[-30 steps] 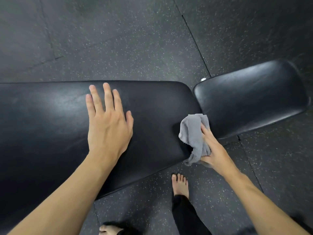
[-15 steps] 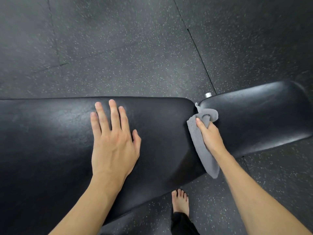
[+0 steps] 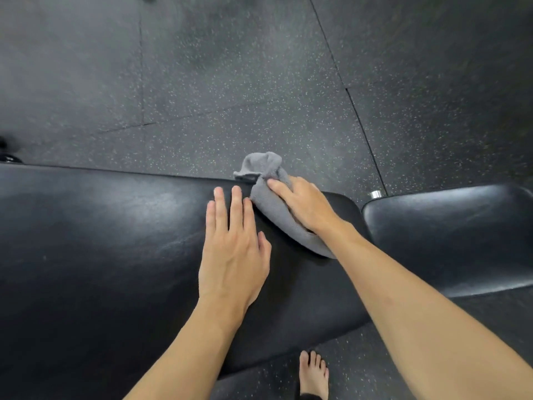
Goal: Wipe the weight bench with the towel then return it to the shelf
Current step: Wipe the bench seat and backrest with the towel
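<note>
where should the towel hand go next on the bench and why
Probably sweep the right hand and the gray towel back toward the near edge of the long pad. The towel is bunched at the pad's far edge, partly over it, and the left hand, lying flat, blocks a leftward stroke.

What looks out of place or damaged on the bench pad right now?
Nothing stands out. The long pad shows only sheen and faint creases, no tear or spill. The right hand presses the grey towel near the pad's far edge; one bunched corner overhangs it. The left hand rests flat beside it.
</note>
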